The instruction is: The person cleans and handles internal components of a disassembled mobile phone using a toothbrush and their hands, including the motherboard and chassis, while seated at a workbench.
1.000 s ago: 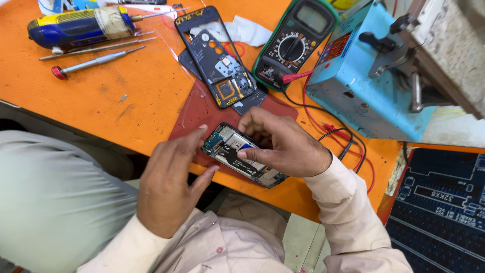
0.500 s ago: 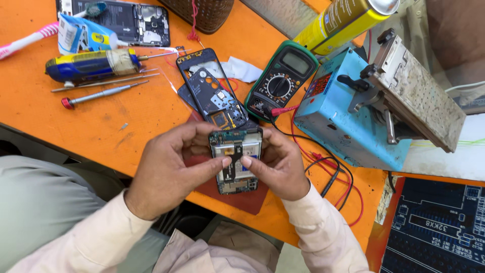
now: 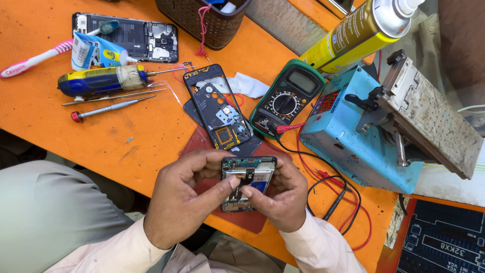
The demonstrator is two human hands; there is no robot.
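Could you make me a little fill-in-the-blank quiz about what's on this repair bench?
1. Both hands, left hand and right hand, hold an opened ____.
2. The table is coloured ____.
3. The multimeter has a ____ casing.
4. The spray can is ____.

Missing words: phone; orange; green; yellow

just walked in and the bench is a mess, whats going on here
A person holds an opened smartphone with exposed circuit board and battery in both hands above the orange workbench. The left hand grips its left side, the right hand its right, and both thumbs press on the middle of the board. Beyond it lie a detached dark phone frame, a green and black multimeter with red and black leads and a blue metal machine. Screwdrivers lie to the left.
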